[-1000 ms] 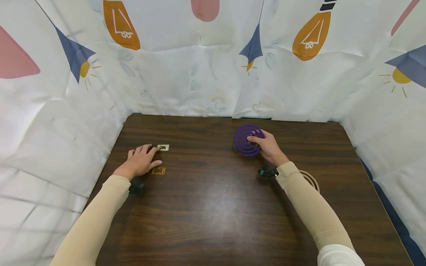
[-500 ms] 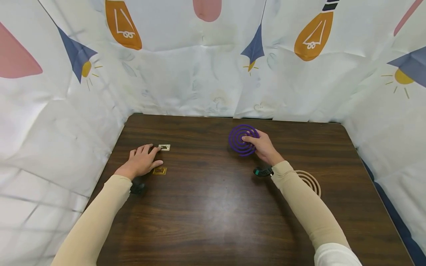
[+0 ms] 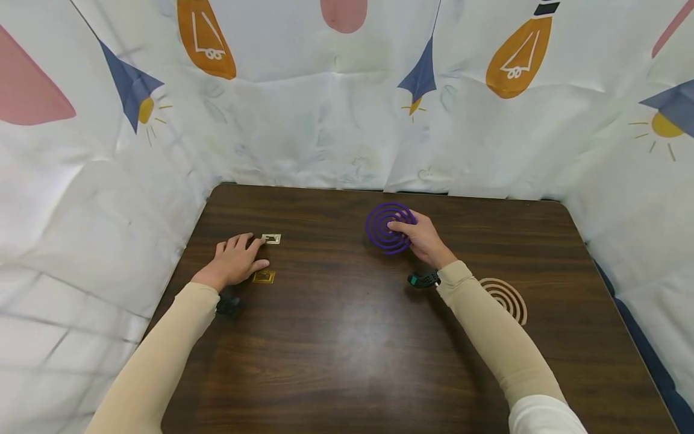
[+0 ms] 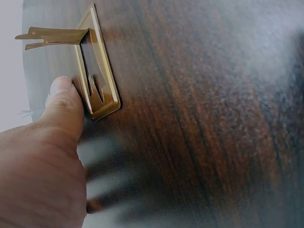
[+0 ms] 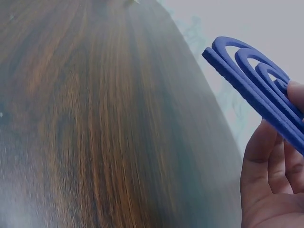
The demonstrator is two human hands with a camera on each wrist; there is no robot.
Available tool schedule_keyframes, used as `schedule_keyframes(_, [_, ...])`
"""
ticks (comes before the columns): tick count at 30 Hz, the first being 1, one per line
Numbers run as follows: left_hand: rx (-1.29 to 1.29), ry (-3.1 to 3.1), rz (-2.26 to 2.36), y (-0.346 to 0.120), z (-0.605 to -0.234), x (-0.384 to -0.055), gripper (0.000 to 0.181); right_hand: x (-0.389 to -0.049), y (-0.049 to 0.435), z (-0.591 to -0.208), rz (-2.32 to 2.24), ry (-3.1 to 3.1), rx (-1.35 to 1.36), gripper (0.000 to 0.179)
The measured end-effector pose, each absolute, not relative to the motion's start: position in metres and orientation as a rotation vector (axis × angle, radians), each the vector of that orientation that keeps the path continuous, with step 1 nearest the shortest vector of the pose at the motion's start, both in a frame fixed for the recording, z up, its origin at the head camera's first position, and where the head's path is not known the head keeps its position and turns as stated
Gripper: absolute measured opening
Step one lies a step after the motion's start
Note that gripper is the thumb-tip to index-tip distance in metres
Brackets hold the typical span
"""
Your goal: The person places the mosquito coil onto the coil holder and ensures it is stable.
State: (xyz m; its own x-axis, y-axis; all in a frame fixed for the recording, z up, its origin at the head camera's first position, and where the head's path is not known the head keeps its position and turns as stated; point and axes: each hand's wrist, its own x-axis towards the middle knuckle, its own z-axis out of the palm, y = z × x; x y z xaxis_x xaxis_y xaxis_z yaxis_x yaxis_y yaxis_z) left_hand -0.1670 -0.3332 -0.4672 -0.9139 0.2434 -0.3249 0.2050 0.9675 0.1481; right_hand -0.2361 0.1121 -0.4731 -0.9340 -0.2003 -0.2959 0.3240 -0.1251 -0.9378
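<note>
My right hand [image 3: 428,241] pinches a purple mosquito coil [image 5: 247,90] between thumb and fingers, holding it tilted above the table. On the left, my left hand [image 3: 233,265] has its fingers spread low over the tabletop. Its index fingertip reaches a small silver coil stand [image 3: 275,239]; whether it presses on it I cannot tell. Close by the left thumb lies a gold coil stand [image 3: 264,276]. In the left wrist view that gold stand shows a flat rectangular frame with a forked metal tongue [image 4: 57,36] bent up from it.
A tan mosquito coil [image 3: 517,295] lies on the dark wooden table [image 3: 347,361], partly hidden under my right forearm. White printed curtains [image 3: 336,132] hang along the back and both sides of the table. Each wrist carries a black strapped device.
My right hand has drifted left with the purple mosquito coil, showing more of the tan one. The left hand keeps its place by the stands. The head view has shifted slightly.
</note>
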Motion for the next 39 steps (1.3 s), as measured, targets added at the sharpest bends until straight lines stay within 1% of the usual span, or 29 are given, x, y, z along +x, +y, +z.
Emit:
schedule_keyframes(31, [0.348,2.784,0.127,-0.329,-0.466,-0.167,0.064,-0.235,0.081,-0.474,-2.096,1.791,0.086,0.021])
schedule_keyframes(35, [0.34,2.787,0.132,-0.33,-0.466,-0.166,0.064,-0.236,0.077,-0.474,-2.095,1.784,0.069,0.025])
schedule_keyframes(39, [0.339,2.79,0.14,-0.331,-0.467,-0.167,0.064,-0.236,0.074,-0.475,-2.101,1.764,0.068,0.032])
